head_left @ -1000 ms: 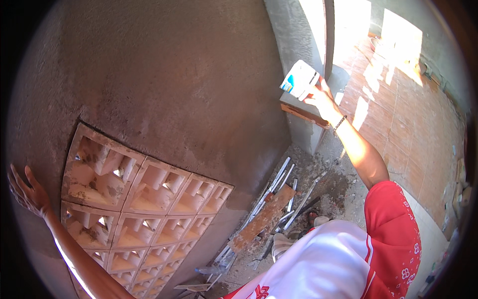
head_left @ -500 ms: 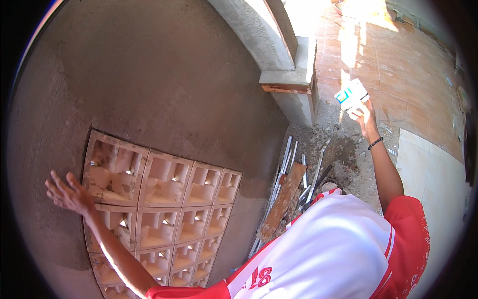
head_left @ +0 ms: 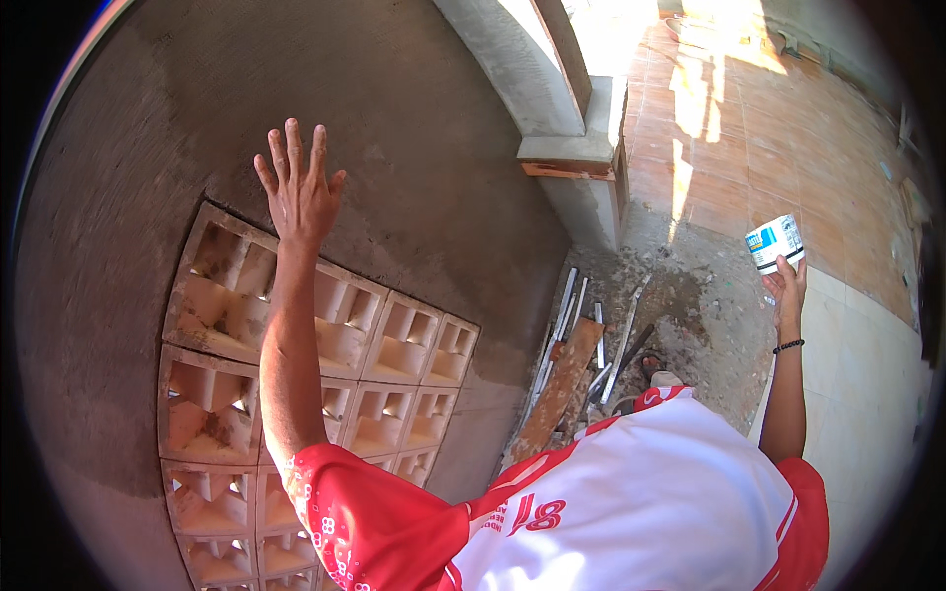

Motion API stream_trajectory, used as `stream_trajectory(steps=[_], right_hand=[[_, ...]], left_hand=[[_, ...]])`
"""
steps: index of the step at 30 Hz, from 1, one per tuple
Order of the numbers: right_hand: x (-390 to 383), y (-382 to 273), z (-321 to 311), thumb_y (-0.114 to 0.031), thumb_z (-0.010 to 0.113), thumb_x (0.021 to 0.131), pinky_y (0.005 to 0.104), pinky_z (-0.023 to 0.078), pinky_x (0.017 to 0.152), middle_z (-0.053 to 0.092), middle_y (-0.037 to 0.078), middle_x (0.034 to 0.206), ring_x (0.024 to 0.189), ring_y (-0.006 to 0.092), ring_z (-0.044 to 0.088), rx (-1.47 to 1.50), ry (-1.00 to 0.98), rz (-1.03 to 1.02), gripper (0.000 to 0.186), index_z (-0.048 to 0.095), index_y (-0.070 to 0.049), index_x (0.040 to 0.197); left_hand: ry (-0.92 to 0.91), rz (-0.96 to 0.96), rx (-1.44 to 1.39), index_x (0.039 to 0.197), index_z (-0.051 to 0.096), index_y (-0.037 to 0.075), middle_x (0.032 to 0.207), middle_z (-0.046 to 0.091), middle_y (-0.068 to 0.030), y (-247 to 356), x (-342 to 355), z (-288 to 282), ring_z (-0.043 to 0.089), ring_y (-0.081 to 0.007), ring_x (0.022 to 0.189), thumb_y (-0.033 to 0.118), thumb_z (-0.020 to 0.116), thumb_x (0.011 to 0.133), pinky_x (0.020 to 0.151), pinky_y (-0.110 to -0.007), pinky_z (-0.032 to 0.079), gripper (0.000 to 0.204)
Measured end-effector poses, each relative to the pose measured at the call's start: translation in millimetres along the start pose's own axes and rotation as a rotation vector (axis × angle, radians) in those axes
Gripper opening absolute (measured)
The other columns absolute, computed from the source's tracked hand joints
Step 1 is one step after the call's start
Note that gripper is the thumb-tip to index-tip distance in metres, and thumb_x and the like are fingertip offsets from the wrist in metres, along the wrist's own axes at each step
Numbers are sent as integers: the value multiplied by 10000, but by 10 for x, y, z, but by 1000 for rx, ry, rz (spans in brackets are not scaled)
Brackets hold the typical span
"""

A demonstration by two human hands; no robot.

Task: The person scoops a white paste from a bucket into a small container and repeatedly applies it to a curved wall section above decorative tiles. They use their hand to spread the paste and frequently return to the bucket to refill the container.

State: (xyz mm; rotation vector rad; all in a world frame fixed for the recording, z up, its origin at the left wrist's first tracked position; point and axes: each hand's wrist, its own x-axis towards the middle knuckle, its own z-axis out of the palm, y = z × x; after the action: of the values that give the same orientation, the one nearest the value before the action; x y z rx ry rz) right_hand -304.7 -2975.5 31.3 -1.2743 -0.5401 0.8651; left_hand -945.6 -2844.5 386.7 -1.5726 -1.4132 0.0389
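My left hand [head_left: 302, 197] is open with its fingers spread, up against or just in front of the brownish-grey plastered wall [head_left: 414, 128]. It sits above the upper edge of a grid of pale ventilation blocks [head_left: 394, 330], and my forearm crosses in front of several of them. Out to the right, my right hand [head_left: 786, 286] grips a small white plastic tub [head_left: 775, 244] with a blue label and a dark band. The fingers hold it from below and the side; whatever is inside does not show.
A concrete pillar [head_left: 576, 187] stands at the wall's far end. Wood boards [head_left: 562, 394] and pale metal strips [head_left: 623, 340] lie along the wall's foot. Rubble and dust [head_left: 680, 295] cover the ground before the tiled floor [head_left: 788, 167]. Light tiles [head_left: 867, 394] extend on the right.
My left hand has moved up and right across the wall, from beside the blocks to above them. The right hand has swung the tub to the right and nearer.
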Motion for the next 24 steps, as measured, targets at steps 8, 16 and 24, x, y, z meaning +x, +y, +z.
stream_trajectory(steps=[8,16,24], right_hand=[[-236,220,-732,-369,703,860,348,500,825,516,108,1235,986,268,589,134,221,93,723,331,-125,1430],[-202,462,-690,-399,693,865,332,496,794,527,99,1215,968,252,591,112,209,172,708,350,-140,1427],[-203,496,-184,-381,678,871,263,487,669,593,62,1072,791,156,597,35,151,140,723,315,-154,1453]], left_hand=[[-138,15,267,1525,260,255,1613,92,-118,-189,-80,545,52,-333,1486,557,412,956,1183,-547,61,662],[-189,144,221,1527,259,203,1603,91,-174,113,-309,682,46,-364,1482,576,421,939,1172,-579,66,715],[-260,145,117,1520,269,183,1607,66,-159,466,-619,898,15,-351,1485,490,572,890,1184,-557,40,764]])
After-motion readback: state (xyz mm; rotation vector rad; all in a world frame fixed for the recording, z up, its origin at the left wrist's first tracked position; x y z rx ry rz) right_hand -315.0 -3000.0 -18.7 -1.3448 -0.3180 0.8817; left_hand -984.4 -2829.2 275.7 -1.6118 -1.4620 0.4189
